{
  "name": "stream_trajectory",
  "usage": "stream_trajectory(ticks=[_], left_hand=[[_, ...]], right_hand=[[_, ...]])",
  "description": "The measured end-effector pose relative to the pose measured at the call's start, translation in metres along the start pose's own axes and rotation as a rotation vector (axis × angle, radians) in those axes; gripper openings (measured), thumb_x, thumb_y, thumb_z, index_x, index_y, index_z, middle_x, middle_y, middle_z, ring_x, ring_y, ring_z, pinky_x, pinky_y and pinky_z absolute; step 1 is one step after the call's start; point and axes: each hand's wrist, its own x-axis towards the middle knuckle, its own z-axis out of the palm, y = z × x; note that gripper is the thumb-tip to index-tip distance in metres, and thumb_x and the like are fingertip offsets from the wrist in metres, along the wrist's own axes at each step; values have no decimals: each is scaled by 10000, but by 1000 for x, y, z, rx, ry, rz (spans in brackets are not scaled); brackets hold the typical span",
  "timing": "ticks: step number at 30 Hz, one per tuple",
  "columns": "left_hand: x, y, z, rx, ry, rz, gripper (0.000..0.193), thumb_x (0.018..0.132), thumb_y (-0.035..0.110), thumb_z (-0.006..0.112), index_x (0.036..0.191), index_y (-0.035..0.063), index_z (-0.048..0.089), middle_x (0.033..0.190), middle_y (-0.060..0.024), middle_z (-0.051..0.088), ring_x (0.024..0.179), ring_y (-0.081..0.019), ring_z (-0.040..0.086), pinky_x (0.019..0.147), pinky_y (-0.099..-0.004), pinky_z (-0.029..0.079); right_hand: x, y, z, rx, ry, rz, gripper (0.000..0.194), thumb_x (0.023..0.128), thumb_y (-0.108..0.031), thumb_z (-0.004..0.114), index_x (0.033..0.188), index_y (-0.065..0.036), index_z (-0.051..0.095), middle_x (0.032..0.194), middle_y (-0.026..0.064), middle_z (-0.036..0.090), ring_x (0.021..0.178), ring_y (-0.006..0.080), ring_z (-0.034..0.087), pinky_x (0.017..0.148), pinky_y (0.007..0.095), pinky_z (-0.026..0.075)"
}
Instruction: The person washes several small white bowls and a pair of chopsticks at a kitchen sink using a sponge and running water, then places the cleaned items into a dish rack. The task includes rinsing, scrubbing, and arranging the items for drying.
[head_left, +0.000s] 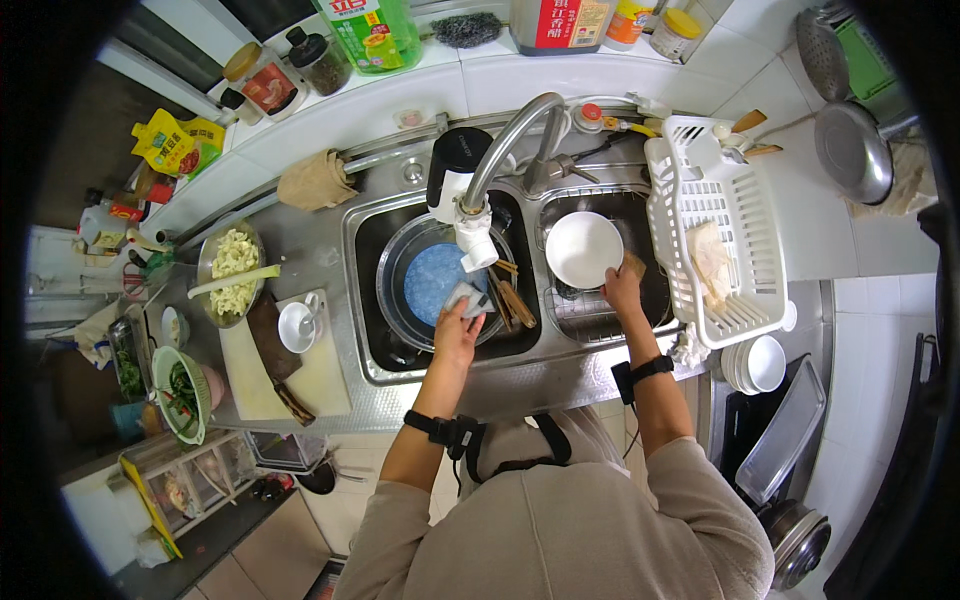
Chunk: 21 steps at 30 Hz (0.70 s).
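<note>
My right hand (622, 291) grips the lower right rim of a white bowl (584, 249), which is over the right sink basin (581, 319). In my left hand (457, 334) is a grey and white sponge or folded cloth (471, 301), pinched above a round basin (390, 300) in the left sink. Bluish, sudsy-looking contents (427, 281) show inside it. Several wooden chopsticks or utensil handles (514, 306) lean at the basin's right side. The curved faucet (495, 154) ends in a white nozzle (477, 244) over the basin; whether water flows, I cannot tell.
A white dish rack (739, 225) stands right of the sink, with stacked white bowls (765, 365) below it. On the left are a cutting board (326, 382), a cleaver (276, 341), a white cup (294, 330), a bowl of chopped vegetables (206, 262) and a green colander (163, 367).
</note>
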Motion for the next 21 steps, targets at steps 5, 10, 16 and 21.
stream_trajectory(ticks=[5, 10, 16, 21], left_hand=[[-34, -5, 29, 132, -212, 252, 244, 837, 96, 584, 1069, 82, 508, 1035, -28, 551, 987, -161, 524, 836, -327, 467], [-51, 9, 32, 999, -523, 1083, 379, 692, 10, 627, 1062, 61, 565, 1154, -115, 494, 1122, -277, 459, 932, -373, 380], [-58, 30, 2, 1124, -217, 1288, 748, 724, 135, 671, 1358, 87, 278, 1353, -172, 330, 1245, -307, 348, 1029, -413, 252], [-34, 42, -13, 337, -252, 95, 572, 853, 354, 533, 1304, 65, 332, 1296, -110, 423, 1170, -245, 446, 927, -442, 394]], right_hand=[[-55, -39, -5, -21, -105, -102, 279, 813, -203, 477, 735, 54, 551, 545, 164, 583, 495, 287, 597, 537, 386, 474], [-84, -63, 33, 34, -291, -251, 224, 816, -173, 478, 756, 35, 537, 537, 109, 549, 423, 183, 523, 410, 307, 410], [-99, -90, 74, 285, -451, -23, 201, 839, -177, 464, 809, 8, 533, 522, 63, 524, 367, 115, 457, 331, 245, 352], [-112, -115, 90, 308, -584, -15, 208, 862, -196, 458, 832, 3, 507, 530, 48, 518, 369, 103, 448, 324, 232, 345]])
